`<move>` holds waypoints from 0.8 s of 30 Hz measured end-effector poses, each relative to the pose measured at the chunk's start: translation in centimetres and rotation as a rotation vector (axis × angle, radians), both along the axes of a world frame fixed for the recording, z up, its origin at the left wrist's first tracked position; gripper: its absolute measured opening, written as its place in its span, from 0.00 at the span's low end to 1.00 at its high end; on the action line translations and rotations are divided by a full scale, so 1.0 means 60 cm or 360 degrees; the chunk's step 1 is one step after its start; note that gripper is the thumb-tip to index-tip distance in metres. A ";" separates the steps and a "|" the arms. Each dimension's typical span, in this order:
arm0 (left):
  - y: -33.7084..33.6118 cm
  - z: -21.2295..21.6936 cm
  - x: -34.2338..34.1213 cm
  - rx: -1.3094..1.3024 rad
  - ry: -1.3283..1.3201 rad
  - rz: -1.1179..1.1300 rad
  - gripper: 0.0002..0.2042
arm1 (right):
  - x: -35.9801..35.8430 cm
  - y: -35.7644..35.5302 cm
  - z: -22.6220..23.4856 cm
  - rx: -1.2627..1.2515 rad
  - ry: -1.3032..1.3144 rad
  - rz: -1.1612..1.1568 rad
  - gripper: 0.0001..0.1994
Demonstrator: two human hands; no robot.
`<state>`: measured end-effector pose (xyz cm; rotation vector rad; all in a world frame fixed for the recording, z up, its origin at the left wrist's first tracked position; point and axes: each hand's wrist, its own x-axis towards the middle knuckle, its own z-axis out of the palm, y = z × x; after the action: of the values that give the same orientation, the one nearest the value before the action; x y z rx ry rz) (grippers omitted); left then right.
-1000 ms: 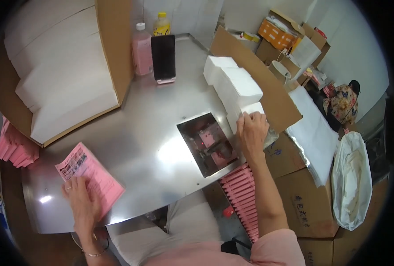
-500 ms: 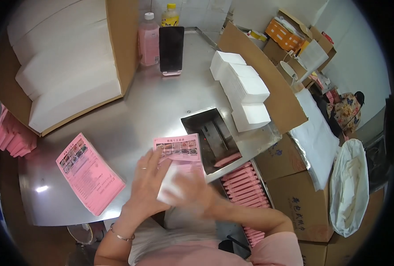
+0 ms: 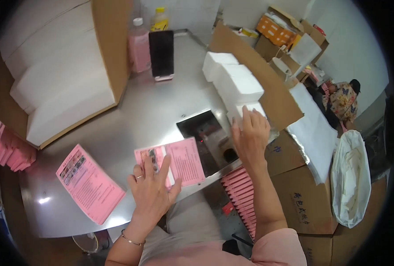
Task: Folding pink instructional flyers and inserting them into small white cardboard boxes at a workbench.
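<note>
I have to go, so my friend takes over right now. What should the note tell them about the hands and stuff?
Left hand: flat on the pink leaflet at the steel table's front edge, holding nothing.
Right hand: fingers on the nearest white stack, nothing lifted.
Pink leaflet pile lies to the left; dark recess sits beside the leaflet.
Done: one leaflet laid out.
Left: no white piece on it yet.

Steel table (image 3: 130,119): pink leaflet (image 3: 179,160) under left hand (image 3: 151,188); pink leaflet stack (image 3: 89,181) just left of it; white pads (image 3: 234,84) at right hand (image 3: 250,135); bottle (image 3: 139,45), phone (image 3: 161,53) beyond.
</note>
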<state>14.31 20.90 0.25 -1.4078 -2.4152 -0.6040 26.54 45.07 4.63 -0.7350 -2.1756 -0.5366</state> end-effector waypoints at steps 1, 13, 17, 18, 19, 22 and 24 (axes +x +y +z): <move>0.011 0.003 0.006 -0.0069 -0.0076 0.0004 0.27 | 0.012 0.029 -0.017 0.0031 -0.0008 -0.0029 0.13; 0.009 -0.006 0.003 -0.0091 -0.0114 -0.0362 0.22 | 0.047 0.090 -0.062 -0.0259 0.0195 0.0104 0.14; -0.007 0.001 -0.006 -0.0014 -0.0454 -0.0473 0.29 | 0.009 -0.076 -0.086 -0.0513 0.0050 0.1142 0.17; -0.005 0.008 -0.010 0.0091 -0.0654 -0.0430 0.31 | 0.030 -0.134 -0.121 -0.0517 -0.0299 0.1155 0.16; -0.019 0.002 -0.028 0.0086 -0.0527 -0.0364 0.35 | 0.002 -0.192 -0.048 -0.0690 -0.0617 0.1530 0.21; -0.005 0.011 -0.006 0.0088 -0.0381 -0.0450 0.39 | -0.010 -0.180 -0.121 -0.0526 -0.0154 0.1229 0.25; 0.010 0.017 0.013 0.0127 -0.0463 -0.0441 0.40 | -0.063 -0.140 -0.119 -0.0715 -0.0590 0.1024 0.21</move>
<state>15.09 21.51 1.29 -1.7400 -2.3878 -1.0242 22.75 36.68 -2.52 -0.1145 -2.7392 0.1737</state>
